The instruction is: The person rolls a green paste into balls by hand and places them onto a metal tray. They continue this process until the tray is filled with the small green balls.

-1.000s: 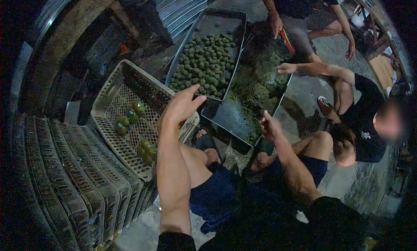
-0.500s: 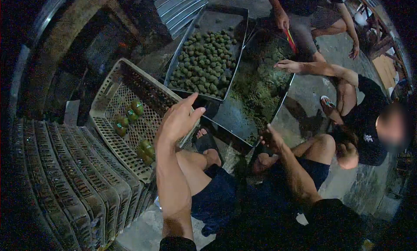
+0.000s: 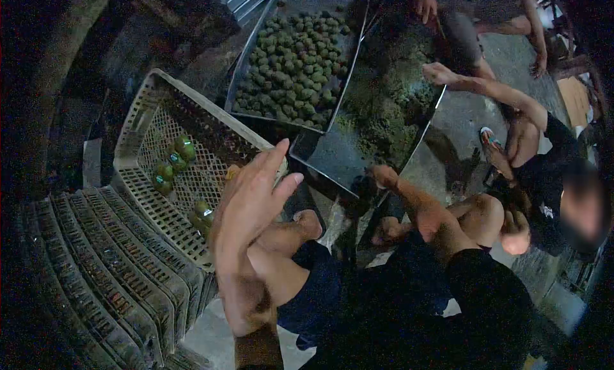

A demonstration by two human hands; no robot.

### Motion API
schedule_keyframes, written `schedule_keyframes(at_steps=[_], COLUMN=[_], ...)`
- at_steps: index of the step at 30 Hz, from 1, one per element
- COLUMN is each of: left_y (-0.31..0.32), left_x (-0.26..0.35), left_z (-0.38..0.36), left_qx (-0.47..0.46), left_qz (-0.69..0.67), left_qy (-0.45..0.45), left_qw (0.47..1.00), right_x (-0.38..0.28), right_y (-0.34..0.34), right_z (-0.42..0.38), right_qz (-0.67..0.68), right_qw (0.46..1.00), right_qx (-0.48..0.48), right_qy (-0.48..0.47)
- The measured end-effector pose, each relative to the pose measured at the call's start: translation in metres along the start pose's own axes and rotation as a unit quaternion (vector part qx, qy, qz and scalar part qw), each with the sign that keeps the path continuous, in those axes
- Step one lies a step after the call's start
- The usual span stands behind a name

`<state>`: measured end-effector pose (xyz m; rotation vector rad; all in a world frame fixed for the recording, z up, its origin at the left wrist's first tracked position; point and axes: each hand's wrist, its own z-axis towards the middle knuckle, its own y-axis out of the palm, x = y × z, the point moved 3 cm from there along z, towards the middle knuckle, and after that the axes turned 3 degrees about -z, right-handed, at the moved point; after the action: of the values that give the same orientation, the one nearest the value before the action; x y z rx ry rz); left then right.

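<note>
My left hand (image 3: 252,194) is raised beside the right side of a pale plastic crate (image 3: 139,140), thumb apart from the stretched fingers, and nothing shows in it. Inside the crate lie several green bundles (image 3: 165,177) with small bright labels. At the near corner of a metal tray (image 3: 326,168) is my right hand (image 3: 382,177); its fingers point down into shadow, so their grip is not visible. Loose, crumbly green material (image 3: 390,130) covers much of this tray. Another metal tray (image 3: 288,4), beyond my left hand, holds many dark green balls (image 3: 291,76).
A stack of dark slatted crates (image 3: 109,261) stands at the left. On the right sits a co-worker in black (image 3: 543,178), one hand (image 3: 441,74) over the green material. Another person's hand (image 3: 425,5) is at the far end. Corrugated metal (image 3: 246,0) stands behind.
The view has shifted, so the trays sit higher and the crate further left. My right hand has moved up to the tray's near corner. The co-worker's hand has turned and its fingers have curled.
</note>
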<state>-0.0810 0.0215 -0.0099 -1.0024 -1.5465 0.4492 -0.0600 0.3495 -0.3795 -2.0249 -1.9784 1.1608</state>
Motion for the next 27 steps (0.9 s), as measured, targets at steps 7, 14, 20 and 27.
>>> schedule_keyframes(at_steps=[7, 14, 20, 27], left_y=[-0.002, -0.003, 0.000, 0.004], left_x=[-0.001, -0.012, 0.000, 0.014], left_z=[0.005, 0.020, 0.017, 0.027], left_qx=[-0.034, -0.047, -0.025, -0.026], left_qz=[-0.025, 0.010, -0.005, 0.000], left_qy=[0.011, -0.039, 0.003, 0.004], left_qw=[0.999, 0.998, 1.000, 1.000], right_x=[0.030, 0.049, 0.052, -0.024], right_y=[0.096, 0.070, -0.030, -0.071], right_z=[0.027, 0.036, -0.023, -0.078], right_qz=[-0.041, 0.123, 0.710, 0.414], right_qw=[0.995, 0.985, 0.681, 0.860], right_qx=[-0.072, 0.099, 0.073, 0.236], right_qy=[-0.059, -0.076, 0.164, 0.182])
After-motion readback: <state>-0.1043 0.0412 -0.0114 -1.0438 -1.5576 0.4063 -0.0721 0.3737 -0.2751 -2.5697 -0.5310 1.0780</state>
